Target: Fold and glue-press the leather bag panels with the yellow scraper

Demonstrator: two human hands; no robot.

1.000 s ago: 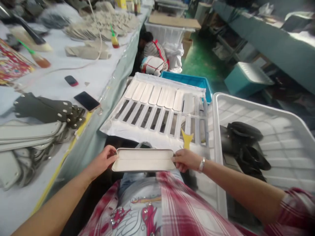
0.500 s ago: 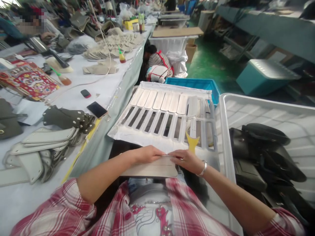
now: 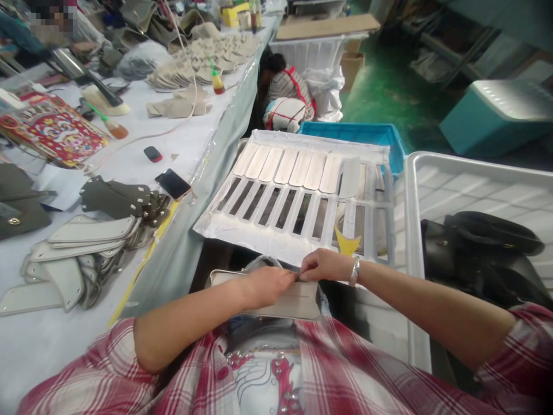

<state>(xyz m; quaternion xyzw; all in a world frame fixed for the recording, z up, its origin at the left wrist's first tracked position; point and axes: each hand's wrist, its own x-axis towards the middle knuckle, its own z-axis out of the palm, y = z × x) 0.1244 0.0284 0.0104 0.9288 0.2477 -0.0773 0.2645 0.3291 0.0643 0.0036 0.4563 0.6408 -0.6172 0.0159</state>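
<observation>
Head view, low middle of the frame: left hand and right hand, fingertips together, both pinching the top edge of the pale flat piece, just below the white tray.

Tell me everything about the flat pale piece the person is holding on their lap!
The panel is a flat, pale grey oblong with rounded corners, and looks like leather. It lies roughly level over the person's lap, long side across. The left hand covers its middle; the right hand meets it at the far edge, both pinching there.
</observation>
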